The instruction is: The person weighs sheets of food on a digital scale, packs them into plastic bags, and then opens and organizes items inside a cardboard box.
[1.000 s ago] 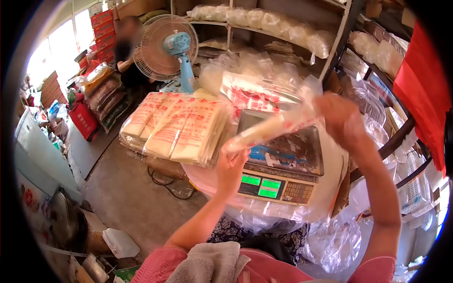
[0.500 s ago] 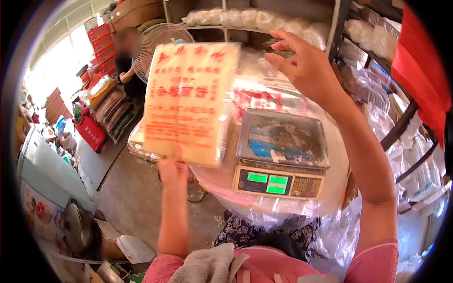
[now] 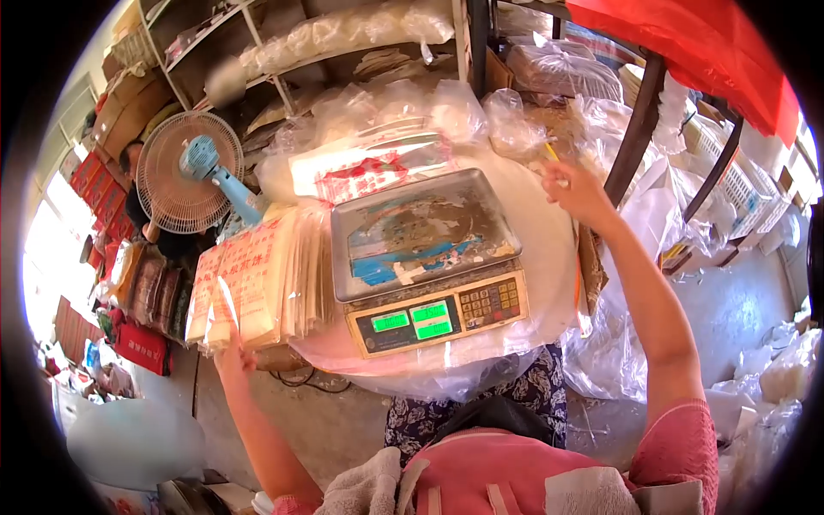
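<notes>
My left hand is closed on the lower edge of a clear-wrapped packet of pancakes with red printing. That packet leans at the left end of a row of similar packets on the table, beside the scale. The digital scale has a worn, stained metal pan with nothing on it and lit green displays. Over the table's right side, my right hand has its fingers curled in. A small yellow strip shows at those fingertips; whether they grip it is unclear.
Behind the scale lie red-printed plastic bags and clear bags. A standing fan is at the left, with a person partly hidden behind it. A dark metal post rises on the right. Red cloth hangs above.
My left hand has lowered the packet from the air to the left end of the row. My right hand has moved right, its spread fingers now curled. The view has turned right.
</notes>
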`<move>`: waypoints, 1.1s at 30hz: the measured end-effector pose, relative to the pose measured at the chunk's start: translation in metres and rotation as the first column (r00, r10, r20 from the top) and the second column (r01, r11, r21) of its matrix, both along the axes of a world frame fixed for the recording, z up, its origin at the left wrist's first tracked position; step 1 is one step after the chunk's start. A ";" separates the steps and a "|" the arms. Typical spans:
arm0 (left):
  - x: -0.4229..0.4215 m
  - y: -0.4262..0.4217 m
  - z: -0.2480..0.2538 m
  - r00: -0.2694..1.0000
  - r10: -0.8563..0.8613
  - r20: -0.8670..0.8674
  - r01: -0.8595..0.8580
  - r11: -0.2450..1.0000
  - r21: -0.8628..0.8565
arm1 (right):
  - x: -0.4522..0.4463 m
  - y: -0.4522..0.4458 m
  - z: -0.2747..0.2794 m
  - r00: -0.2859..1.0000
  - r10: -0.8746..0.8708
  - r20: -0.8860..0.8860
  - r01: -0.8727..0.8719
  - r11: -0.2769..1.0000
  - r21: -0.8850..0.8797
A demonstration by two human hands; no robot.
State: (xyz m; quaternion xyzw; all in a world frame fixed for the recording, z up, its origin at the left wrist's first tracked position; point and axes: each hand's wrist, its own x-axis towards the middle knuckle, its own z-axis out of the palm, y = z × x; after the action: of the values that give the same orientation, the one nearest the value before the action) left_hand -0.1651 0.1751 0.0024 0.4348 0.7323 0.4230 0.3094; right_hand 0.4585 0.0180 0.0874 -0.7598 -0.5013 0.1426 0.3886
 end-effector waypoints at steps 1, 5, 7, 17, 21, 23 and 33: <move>0.002 -0.007 -0.004 0.910 0.106 -0.400 -0.074 0.993 0.095 | 0.003 -0.003 -0.016 0.999 0.023 -0.038 -0.021 0.999 0.029; 0.095 -0.037 0.036 0.843 -0.045 -0.536 0.230 0.930 0.285 | 0.006 0.007 -0.090 1.000 -0.008 -0.029 0.008 1.000 -0.020; 0.157 -0.037 0.039 0.851 -0.363 -0.379 0.481 0.828 0.288 | 0.003 0.032 -0.123 0.996 -0.009 -0.090 -0.001 0.994 -0.110; 0.227 0.062 -0.040 0.458 -0.472 0.754 0.698 0.716 0.024 | -0.031 0.047 -0.130 0.094 0.209 -0.973 -0.097 0.975 0.200; 0.236 0.059 -0.033 0.417 -0.446 0.792 0.648 0.757 0.085 | -0.033 0.056 -0.133 0.182 0.120 -0.976 0.003 0.992 0.122; 0.248 0.051 -0.021 0.399 -0.501 0.768 0.633 0.757 0.165 | -0.023 0.052 -0.115 0.240 0.128 -0.962 0.028 0.990 0.139; 0.419 0.106 -0.030 0.168 -0.593 0.788 0.750 0.595 0.288 | 0.120 0.058 -0.079 0.310 0.023 -0.950 0.187 0.979 0.085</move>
State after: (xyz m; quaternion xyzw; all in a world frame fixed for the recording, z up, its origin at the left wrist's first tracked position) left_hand 0.2541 0.2807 -0.0271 0.4293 0.2542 0.3275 0.8024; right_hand 0.5785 0.0760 0.0085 -0.5184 -0.1499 0.4945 0.6814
